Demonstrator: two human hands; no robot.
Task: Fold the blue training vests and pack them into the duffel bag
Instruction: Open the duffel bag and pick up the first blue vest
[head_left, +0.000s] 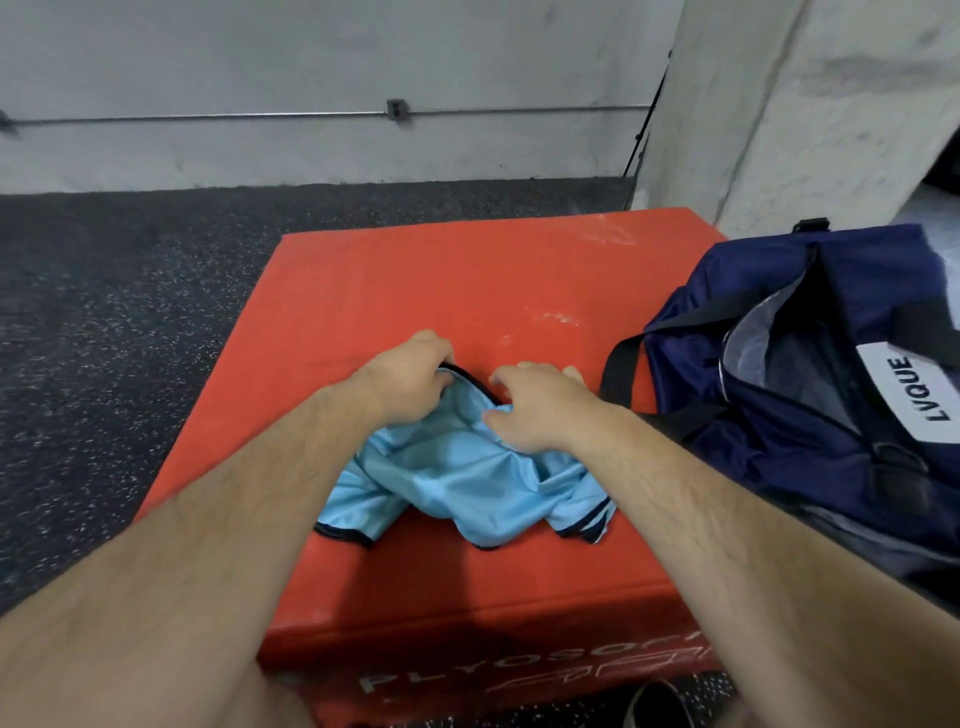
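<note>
Red padded vinyl plyo box (415, 291) fills centre, on dark speckled rubber floor (104, 312). Navy fabric duffel bag (779, 374) at 3 o'clock, unzipped, overlapping the box edge. Crumpled light-blue mesh vest with black trim (467, 473) lies mid-box. Left hand (410, 374) grips the trim at the vest's 12 o'clock; right hand (535, 410), just beside it, pinches bunched cloth.

even soft light, slight blur, edges warped.
</note>
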